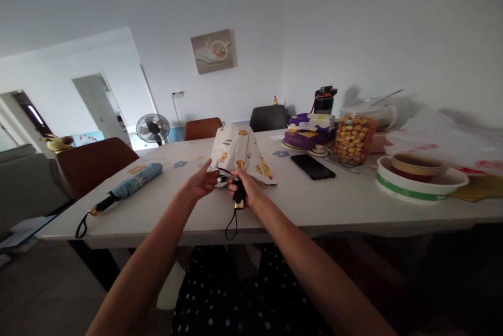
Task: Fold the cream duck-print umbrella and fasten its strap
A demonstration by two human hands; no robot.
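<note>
A white folding umbrella [239, 152] with yellow cartoon prints lies loosely collapsed on the white table [165, 205], its black handle pointing toward me. My right hand [244, 188] is wrapped round the handle, and a black wrist strap hangs below it over the table edge. My left hand [203, 183] pinches the canopy's lower edge and ribs just left of the handle. A second umbrella [131, 185], blue and neatly rolled, lies on the table to the left with its strap near the corner.
A black phone [313, 166] lies right of the white umbrella. Further right stand a jar of snacks [354, 137], a purple box [305, 138], stacked bowls [420, 176] and plastic bags. Brown chairs [96, 160] line the far side, and a fan [153, 128] stands behind.
</note>
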